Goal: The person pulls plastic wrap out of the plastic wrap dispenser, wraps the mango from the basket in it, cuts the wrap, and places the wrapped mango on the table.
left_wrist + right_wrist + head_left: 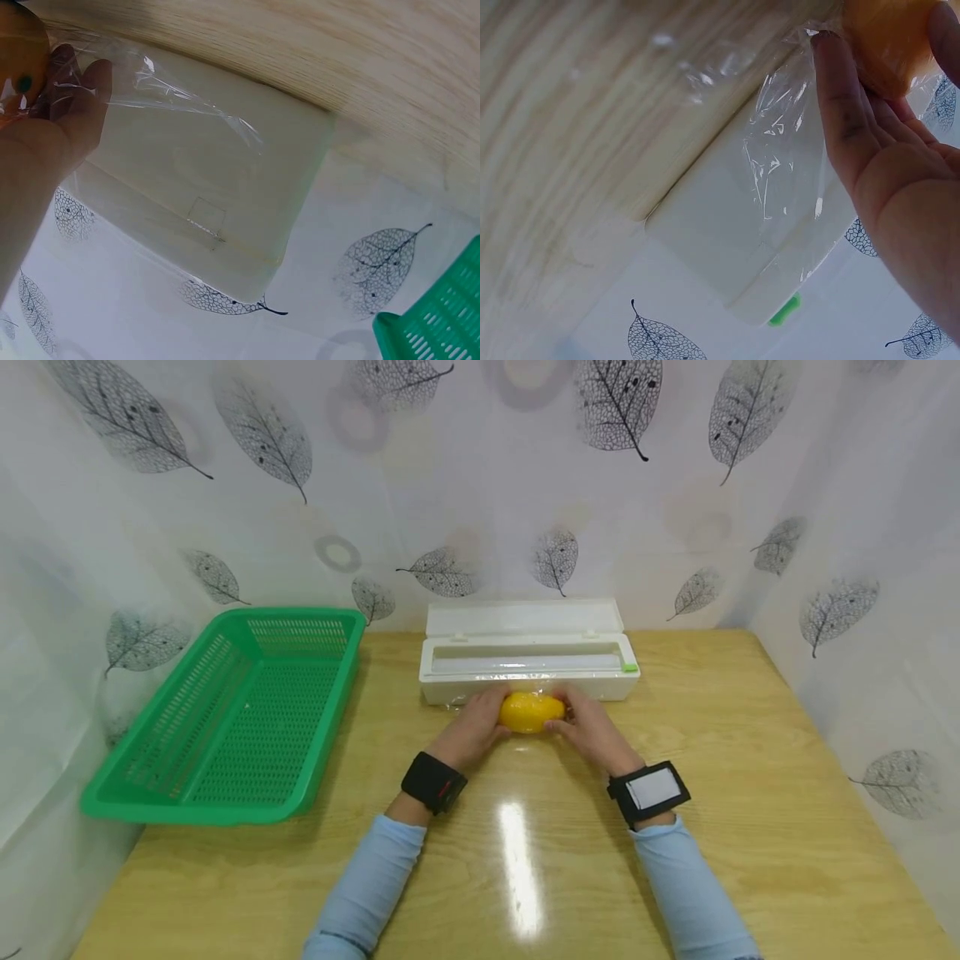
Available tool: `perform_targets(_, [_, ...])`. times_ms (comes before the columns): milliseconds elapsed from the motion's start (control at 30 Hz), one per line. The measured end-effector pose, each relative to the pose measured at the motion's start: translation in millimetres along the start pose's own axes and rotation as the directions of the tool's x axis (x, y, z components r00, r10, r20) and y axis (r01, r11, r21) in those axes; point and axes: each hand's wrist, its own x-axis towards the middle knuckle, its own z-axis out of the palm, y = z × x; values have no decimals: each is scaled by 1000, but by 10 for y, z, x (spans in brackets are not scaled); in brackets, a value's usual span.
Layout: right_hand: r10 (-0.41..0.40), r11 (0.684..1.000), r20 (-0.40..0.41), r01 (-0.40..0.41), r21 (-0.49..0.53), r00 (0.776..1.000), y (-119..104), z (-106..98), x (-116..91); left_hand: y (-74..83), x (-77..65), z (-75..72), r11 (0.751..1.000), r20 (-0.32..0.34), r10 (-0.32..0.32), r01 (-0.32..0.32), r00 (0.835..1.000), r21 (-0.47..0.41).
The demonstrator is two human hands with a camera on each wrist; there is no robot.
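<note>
Both hands hold a smooth yellow oval fruit (531, 712) from its two ends, close in front of a white cling film dispenser (525, 687). My left hand (472, 724) grips the left end, where a green spot shows in the left wrist view. At the right end my right hand (595, 732) has its thumb on the near side. Clear cling film (161, 86) runs from the dispenser to the fruit and lies wrinkled around the fingers; more cling film (780, 142) shows creased beside the right fingers.
The dispenser's lid (525, 617) stands raised at the back, with a film roll (525, 662) inside and a green slider (629, 668) at the right end. A green plastic basket (300, 806) sits on the left of the wooden table (720, 752). A leaf-print curtain (480, 510) hangs behind.
</note>
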Motion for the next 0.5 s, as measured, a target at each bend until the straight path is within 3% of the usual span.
perform_targets(267, [4, 1000, 0, -4, 16, 1000, 17, 39, -26, 9, -47, 20, 1000, 1, 7, -7, 1000, -2])
perform_targets(500, [-30, 1000, -24, 29, -11, 999, 24, 5, 0, -3, -3, 14, 999, -5, 36, -36, 999, 0])
